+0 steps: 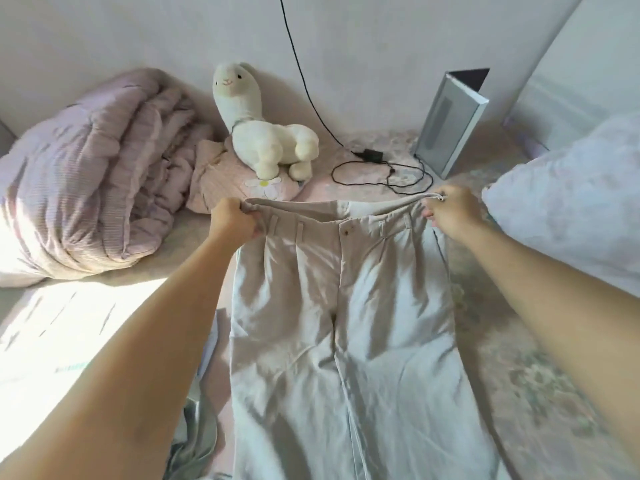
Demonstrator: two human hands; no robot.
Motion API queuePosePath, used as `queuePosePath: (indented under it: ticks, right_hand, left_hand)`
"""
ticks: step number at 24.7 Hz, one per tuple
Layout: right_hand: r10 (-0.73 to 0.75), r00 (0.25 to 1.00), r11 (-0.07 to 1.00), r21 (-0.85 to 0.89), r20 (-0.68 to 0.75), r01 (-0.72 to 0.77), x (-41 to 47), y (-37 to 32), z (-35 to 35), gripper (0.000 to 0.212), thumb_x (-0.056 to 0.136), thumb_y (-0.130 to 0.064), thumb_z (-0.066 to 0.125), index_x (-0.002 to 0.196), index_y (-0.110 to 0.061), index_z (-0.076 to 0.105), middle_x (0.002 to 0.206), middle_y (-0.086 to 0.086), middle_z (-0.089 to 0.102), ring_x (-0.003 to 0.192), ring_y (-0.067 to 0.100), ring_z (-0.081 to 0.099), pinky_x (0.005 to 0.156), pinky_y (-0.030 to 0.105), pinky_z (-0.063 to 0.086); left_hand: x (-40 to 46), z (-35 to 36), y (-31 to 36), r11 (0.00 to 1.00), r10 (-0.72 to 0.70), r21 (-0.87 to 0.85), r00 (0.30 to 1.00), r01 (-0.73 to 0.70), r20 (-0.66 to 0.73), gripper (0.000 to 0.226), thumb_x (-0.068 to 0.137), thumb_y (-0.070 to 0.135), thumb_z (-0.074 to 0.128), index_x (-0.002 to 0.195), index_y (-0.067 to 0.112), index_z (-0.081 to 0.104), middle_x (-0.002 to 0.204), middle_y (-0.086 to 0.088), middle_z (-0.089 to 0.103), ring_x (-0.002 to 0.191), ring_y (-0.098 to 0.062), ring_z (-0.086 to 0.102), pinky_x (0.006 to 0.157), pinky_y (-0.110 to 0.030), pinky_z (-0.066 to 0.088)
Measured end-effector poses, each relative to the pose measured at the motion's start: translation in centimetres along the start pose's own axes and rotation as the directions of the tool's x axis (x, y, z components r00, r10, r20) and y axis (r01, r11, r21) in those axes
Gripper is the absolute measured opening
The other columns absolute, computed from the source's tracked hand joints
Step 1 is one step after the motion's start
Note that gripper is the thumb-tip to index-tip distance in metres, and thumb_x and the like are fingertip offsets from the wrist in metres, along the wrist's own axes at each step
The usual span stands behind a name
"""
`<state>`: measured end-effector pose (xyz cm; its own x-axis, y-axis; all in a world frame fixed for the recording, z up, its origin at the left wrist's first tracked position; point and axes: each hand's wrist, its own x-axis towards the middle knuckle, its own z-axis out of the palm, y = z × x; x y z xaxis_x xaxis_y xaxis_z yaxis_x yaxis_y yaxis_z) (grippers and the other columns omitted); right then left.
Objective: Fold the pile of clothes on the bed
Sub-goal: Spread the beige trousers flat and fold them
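Trousers [343, 323] spread front-up on the bed [540, 375] below the toy llama [263, 129], left hand [233, 220] and right hand [450, 211] fingers clamped on waistband corners; next, likely fold leg over leg.

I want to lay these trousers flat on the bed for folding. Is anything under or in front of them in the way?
Nothing visible blocks them. The left hand and right hand grip the waistband of the beige buttoned trousers. The white plush alpaca and black charger cable lie beyond the waistband, apart from it.
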<state>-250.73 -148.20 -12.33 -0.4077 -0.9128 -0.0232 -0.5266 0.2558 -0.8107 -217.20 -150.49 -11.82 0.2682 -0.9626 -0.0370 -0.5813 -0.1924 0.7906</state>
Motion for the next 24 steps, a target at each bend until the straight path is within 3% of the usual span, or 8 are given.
queuePosePath:
  ticks: [4, 8, 10, 11, 12, 14, 18, 24]
  right_hand:
    - [-0.131, 0.990, 0.983, -0.125, 0.045, 0.136, 5.6, 2.1, 4.2, 0.030, 0.099, -0.017, 0.045, 0.126, -0.006, 0.051, 0.127, 0.017, 0.055, 0.107, 0.028, 0.054, 0.078, 0.028, 0.037]
    - [-0.216, 0.974, 0.954, -0.196, 0.074, 0.226, 10.8, 1.1, 6.8, 0.027, 0.102, -0.019, 0.036, 0.125, -0.007, 0.046, 0.119, 0.015, 0.052, 0.085, 0.025, 0.053, 0.061, 0.017, 0.036]
    - [-0.240, 0.960, 0.939, -0.215, 0.144, 0.267, 13.2, 1.0, 7.7, 0.034, 0.101, -0.018, 0.038, 0.135, -0.012, 0.038, 0.129, 0.016, 0.049, 0.097, 0.024, 0.051, 0.075, 0.022, 0.039]
    - [-0.235, 0.947, 0.930, -0.233, 0.222, 0.285, 14.2, 1.3, 8.5, 0.047, 0.100, -0.018, 0.041, 0.144, -0.019, 0.027, 0.143, 0.016, 0.039, 0.117, 0.024, 0.046, 0.095, 0.028, 0.039]
    - [-0.210, 0.932, 0.911, -0.288, 0.297, 0.297, 14.7, 1.9, 9.6, 0.064, 0.098, -0.020, 0.046, 0.150, -0.026, 0.010, 0.155, 0.012, 0.020, 0.136, 0.024, 0.030, 0.111, 0.035, 0.028]
    - [-0.147, 0.914, 0.806, -0.490, 0.378, 0.332, 14.2, 4.9, 12.6, 0.084, 0.096, -0.023, 0.049, 0.147, -0.037, -0.016, 0.159, 0.007, -0.011, 0.146, 0.026, -0.005, 0.118, 0.043, 0.006]
    - [-0.068, 0.904, 0.685, -0.639, 0.421, 0.349, 5.8, 16.4, 19.7, 0.068, 0.100, -0.034, 0.035, 0.146, -0.042, -0.015, 0.157, 0.002, -0.023, 0.145, 0.026, -0.017, 0.113, 0.057, -0.001]
    - [0.330, 0.816, 0.513, -0.816, 0.475, 0.267, -9.4, 35.5, 22.2, 0.064, 0.088, -0.070, 0.008, 0.129, -0.051, -0.038, 0.152, -0.008, -0.033, 0.142, 0.023, -0.026, 0.109, 0.064, -0.001]
  left_hand:
    - [6.5, 4.3, -1.3, 0.994, 0.093, 0.059, 0.991, -0.088, -0.092, 0.019, 0.093, 0.010, 0.053, 0.097, -0.004, 0.065, 0.111, -0.019, 0.063, 0.108, -0.031, 0.058, 0.089, -0.036, 0.051]
    - [10.7, 6.6, 0.0, 0.973, 0.192, 0.162, 0.964, -0.163, -0.183, 0.027, 0.096, 0.017, 0.046, 0.110, 0.003, 0.063, 0.121, -0.009, 0.062, 0.115, -0.024, 0.053, 0.079, -0.016, 0.033]
    - [12.7, 7.4, 0.2, 0.968, 0.171, 0.211, 0.971, -0.133, -0.169, 0.033, 0.096, 0.021, 0.044, 0.122, 0.005, 0.056, 0.129, -0.010, 0.056, 0.120, -0.027, 0.050, 0.085, -0.023, 0.036]
    - [13.4, 8.1, -0.2, 0.961, 0.165, 0.245, 0.979, -0.131, -0.121, 0.040, 0.096, 0.023, 0.044, 0.133, 0.005, 0.046, 0.139, -0.014, 0.046, 0.127, -0.031, 0.044, 0.093, -0.027, 0.036]
    - [13.5, 9.1, -0.9, 0.955, 0.190, 0.240, 0.981, -0.176, -0.037, 0.053, 0.097, 0.021, 0.045, 0.144, 0.005, 0.029, 0.151, -0.019, 0.028, 0.137, -0.034, 0.031, 0.102, -0.028, 0.030]
    - [12.5, 12.5, -3.9, 0.922, 0.314, 0.194, 0.941, -0.334, 0.128, 0.074, 0.096, 0.009, 0.046, 0.150, 0.003, -0.004, 0.155, -0.024, -0.014, 0.145, -0.035, 0.003, 0.111, -0.022, 0.013]
    - [3.7, 21.8, -16.3, 0.782, 0.212, 0.530, 0.939, -0.328, 0.269, 0.071, 0.100, 0.039, 0.034, 0.149, 0.025, -0.014, 0.155, -0.009, -0.026, 0.146, -0.027, -0.010, 0.109, -0.065, 0.004]
    - [-11.3, 26.5, -35.3, 0.509, -0.047, 0.731, 0.833, -0.455, 0.552, 0.062, 0.083, 0.065, -0.008, 0.131, 0.042, -0.039, 0.150, 0.004, -0.037, 0.140, -0.021, -0.031, 0.101, -0.074, -0.009]
